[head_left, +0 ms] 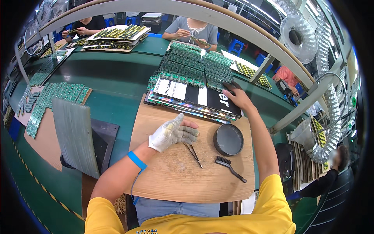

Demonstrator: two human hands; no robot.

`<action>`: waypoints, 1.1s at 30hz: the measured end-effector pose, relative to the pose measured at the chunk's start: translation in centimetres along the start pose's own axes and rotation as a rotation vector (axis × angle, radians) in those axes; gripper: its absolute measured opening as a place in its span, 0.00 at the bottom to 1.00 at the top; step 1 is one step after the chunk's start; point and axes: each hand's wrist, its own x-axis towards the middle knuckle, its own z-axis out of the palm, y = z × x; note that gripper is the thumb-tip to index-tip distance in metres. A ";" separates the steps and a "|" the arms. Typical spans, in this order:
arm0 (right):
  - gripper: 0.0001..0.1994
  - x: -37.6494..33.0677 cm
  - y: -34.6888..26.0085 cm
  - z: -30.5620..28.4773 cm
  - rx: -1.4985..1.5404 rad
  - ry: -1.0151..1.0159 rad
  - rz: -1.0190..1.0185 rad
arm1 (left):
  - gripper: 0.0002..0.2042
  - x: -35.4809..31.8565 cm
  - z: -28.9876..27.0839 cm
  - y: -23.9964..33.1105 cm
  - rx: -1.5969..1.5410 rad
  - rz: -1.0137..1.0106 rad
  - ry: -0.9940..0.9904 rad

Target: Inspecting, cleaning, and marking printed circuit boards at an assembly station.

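Observation:
My right hand (237, 96) reaches to the near right corner of the rows of green circuit boards (222, 70). Its fingers are parted, with dark coverings or dark tips, and touch or nearly touch the end board. Under the boards is a stack of printed sheets (173, 89), black and white on top. My left hand (171, 134), in a white glove with stained fingertips and a blue band at the wrist, hovers over the wooden board (156, 175), fingers loosely stretched and nothing visible in them. Tweezers (193, 156) lie just below it. Rightward are a round dark dish (228, 139) and a black brush (230, 168).
More green boards (58, 97) lie on cardboard at left, behind an upright grey panel (76, 136) on a dark base. A metal frame rail (171, 6) crosses above. Clear ducting (329, 117) hangs at right. Co-workers (191, 31) sit across the green bench.

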 end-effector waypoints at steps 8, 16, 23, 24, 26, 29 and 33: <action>0.33 1.3 -1.0 0.6 0.010 -0.098 0.100 | 0.35 -0.1 -0.1 -0.2 -0.017 -0.001 0.007; 0.32 3.1 10.2 0.9 0.164 0.410 0.336 | 0.35 -0.4 0.6 0.5 0.015 0.015 0.016; 0.21 2.6 21.3 8.2 0.161 -0.008 0.515 | 0.36 -0.1 0.9 1.0 0.043 0.012 0.018; 0.21 2.6 21.6 8.5 0.163 -0.007 0.519 | 0.35 0.0 0.8 0.8 0.044 0.016 0.024; 0.15 3.6 19.5 9.0 0.588 0.081 0.734 | 0.35 -0.5 0.4 0.8 0.051 0.032 0.056; 0.11 2.1 18.7 5.8 0.815 0.216 0.844 | 0.35 -0.6 0.1 0.7 0.049 0.042 0.065; 0.07 -2.8 15.4 -2.2 0.859 0.396 0.809 | 0.33 -0.7 -0.2 0.5 0.059 0.042 0.023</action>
